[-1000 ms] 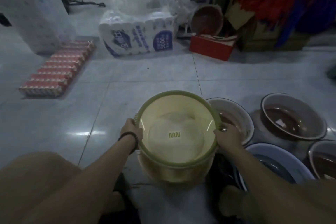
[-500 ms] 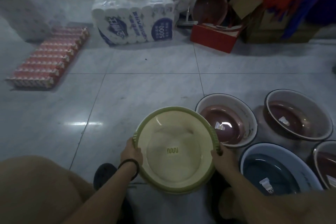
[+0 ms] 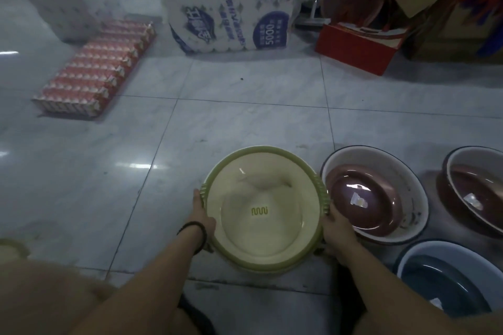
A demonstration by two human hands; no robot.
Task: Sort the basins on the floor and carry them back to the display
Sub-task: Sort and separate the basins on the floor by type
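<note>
Closest to the camera, both bare forearms reach forward over the pale tiled floor (image 3: 245, 84). The left hand (image 3: 202, 216), a dark band at its wrist, and the right hand (image 3: 336, 228) clasp opposite sides of a round cream plastic basin with a green rim (image 3: 261, 209), which sits low over the tiles, whether touching them I cannot tell. Just beside it to the right stands a white enamel basin with a maroon basin nested inside (image 3: 373, 196); a blue basin (image 3: 446, 280) lies nearer, another maroon-lined basin (image 3: 476, 190) further right. Beyond, well apart, lie a flat pack of red cartons (image 3: 95, 73), a wrapped bundle of white tissue rolls (image 3: 228, 19) and a red cardboard box (image 3: 356, 46).
</note>
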